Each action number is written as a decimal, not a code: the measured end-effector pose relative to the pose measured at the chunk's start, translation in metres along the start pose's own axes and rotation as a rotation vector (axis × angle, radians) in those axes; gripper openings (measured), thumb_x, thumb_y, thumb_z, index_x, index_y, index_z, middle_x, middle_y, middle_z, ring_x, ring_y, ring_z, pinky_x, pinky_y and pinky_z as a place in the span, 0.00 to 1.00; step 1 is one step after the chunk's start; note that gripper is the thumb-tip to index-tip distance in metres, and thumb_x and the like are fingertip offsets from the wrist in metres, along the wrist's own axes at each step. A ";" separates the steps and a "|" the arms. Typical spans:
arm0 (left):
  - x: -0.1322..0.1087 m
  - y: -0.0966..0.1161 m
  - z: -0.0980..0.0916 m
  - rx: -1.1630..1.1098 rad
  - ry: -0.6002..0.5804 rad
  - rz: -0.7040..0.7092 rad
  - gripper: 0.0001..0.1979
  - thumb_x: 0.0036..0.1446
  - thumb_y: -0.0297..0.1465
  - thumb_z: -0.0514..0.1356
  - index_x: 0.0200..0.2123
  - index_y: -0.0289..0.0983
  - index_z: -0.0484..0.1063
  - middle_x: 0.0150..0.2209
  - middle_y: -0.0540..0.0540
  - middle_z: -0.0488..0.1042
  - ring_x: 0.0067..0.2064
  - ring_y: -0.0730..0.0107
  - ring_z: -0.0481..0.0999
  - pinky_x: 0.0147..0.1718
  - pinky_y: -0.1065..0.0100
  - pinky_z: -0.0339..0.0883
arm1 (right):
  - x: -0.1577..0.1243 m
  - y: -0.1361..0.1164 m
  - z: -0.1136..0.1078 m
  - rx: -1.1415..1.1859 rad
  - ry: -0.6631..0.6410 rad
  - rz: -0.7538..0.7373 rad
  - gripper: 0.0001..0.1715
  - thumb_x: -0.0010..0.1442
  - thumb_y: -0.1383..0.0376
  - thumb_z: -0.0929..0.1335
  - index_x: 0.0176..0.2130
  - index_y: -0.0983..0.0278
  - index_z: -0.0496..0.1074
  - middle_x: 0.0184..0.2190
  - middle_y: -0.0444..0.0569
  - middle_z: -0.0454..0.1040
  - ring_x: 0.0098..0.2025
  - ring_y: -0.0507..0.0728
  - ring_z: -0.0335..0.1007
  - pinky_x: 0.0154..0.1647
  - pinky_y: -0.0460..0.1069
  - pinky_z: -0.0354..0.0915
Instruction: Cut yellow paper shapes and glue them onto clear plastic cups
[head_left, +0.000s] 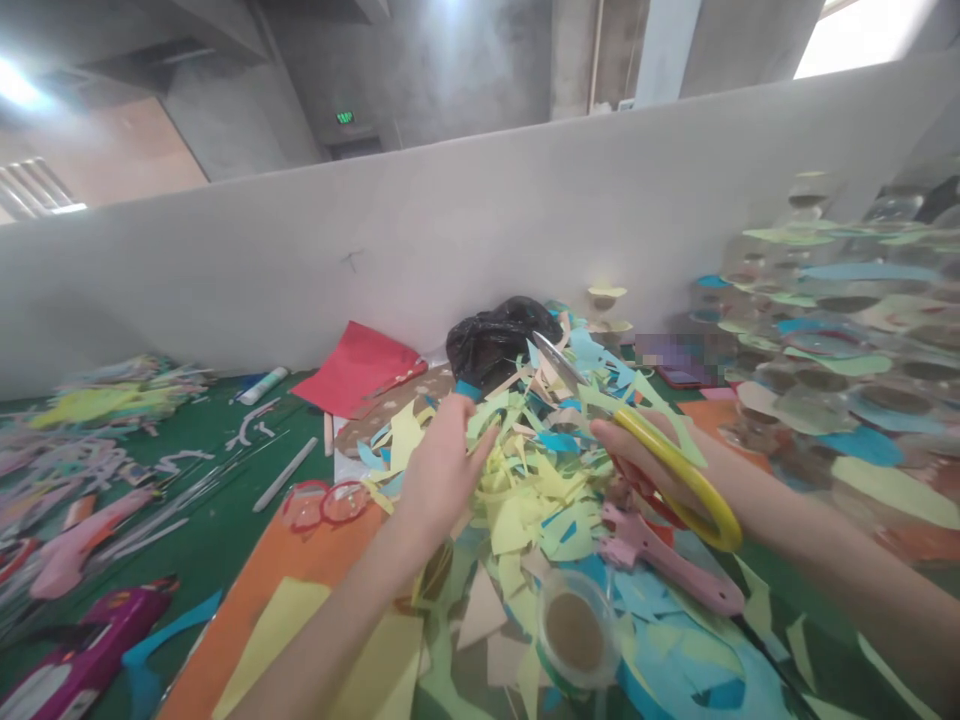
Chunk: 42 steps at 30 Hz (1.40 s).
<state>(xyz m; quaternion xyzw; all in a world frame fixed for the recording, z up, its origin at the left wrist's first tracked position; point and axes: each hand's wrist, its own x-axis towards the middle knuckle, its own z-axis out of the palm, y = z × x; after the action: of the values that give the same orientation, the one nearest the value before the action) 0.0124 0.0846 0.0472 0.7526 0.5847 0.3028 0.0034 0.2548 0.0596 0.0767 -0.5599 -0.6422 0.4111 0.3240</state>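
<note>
My right hand (pixel 645 460) is shut on a pair of yellow-handled scissors (pixel 675 480), whose steel blades (pixel 559 362) point up and left over a heap of cut paper scraps (pixel 525 500). The scraps are mostly pale yellow, green and blue. My left hand (pixel 446 465) stands with its fingers apart against the edge of the heap, holding nothing I can make out. A pink plastic tool (pixel 660 560) lies just below the scissors. A clear ring with a brown centre (pixel 574 630) sits among the scraps near the bottom.
A black plastic bag (pixel 499 345) and a red paper sheet (pixel 356 368) lie against a grey partition wall (pixel 375 250). The green table mat (pixel 217 470) holds a glue stick (pixel 264 385), orange paper (pixel 277 570) and several paper strips. A blurred mass of transparent shapes (pixel 840 360) fills the right.
</note>
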 end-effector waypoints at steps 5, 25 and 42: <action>-0.012 0.024 0.021 0.132 -0.214 0.634 0.17 0.62 0.26 0.58 0.53 0.39 0.64 0.52 0.41 0.70 0.52 0.56 0.66 0.50 0.56 0.66 | 0.006 0.003 0.009 0.074 -0.041 0.043 0.22 0.54 0.46 0.71 0.33 0.60 0.65 0.18 0.37 0.67 0.18 0.50 0.64 0.18 0.45 0.59; 0.003 0.012 -0.041 -0.140 0.519 0.730 0.11 0.53 0.19 0.57 0.35 0.41 0.66 0.32 0.48 0.77 0.34 0.67 0.74 0.36 0.64 0.68 | 0.033 -0.015 0.035 -0.450 -0.042 -0.313 0.13 0.66 0.68 0.60 0.35 0.64 0.72 0.32 0.50 0.75 0.35 0.56 0.71 0.36 0.49 0.63; 0.007 -0.001 -0.034 -0.218 0.592 0.322 0.07 0.56 0.23 0.57 0.38 0.38 0.70 0.35 0.47 0.73 0.35 0.67 0.72 0.36 0.62 0.66 | -0.071 0.118 -0.027 -0.899 0.244 -0.391 0.23 0.71 0.52 0.56 0.48 0.61 0.71 0.41 0.53 0.76 0.42 0.61 0.74 0.40 0.54 0.72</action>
<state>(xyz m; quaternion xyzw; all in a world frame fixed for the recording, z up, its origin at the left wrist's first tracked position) -0.0031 0.0794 0.0775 0.7098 0.3986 0.5651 -0.1339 0.3433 -0.0020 -0.0129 -0.5575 -0.8060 -0.0431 0.1943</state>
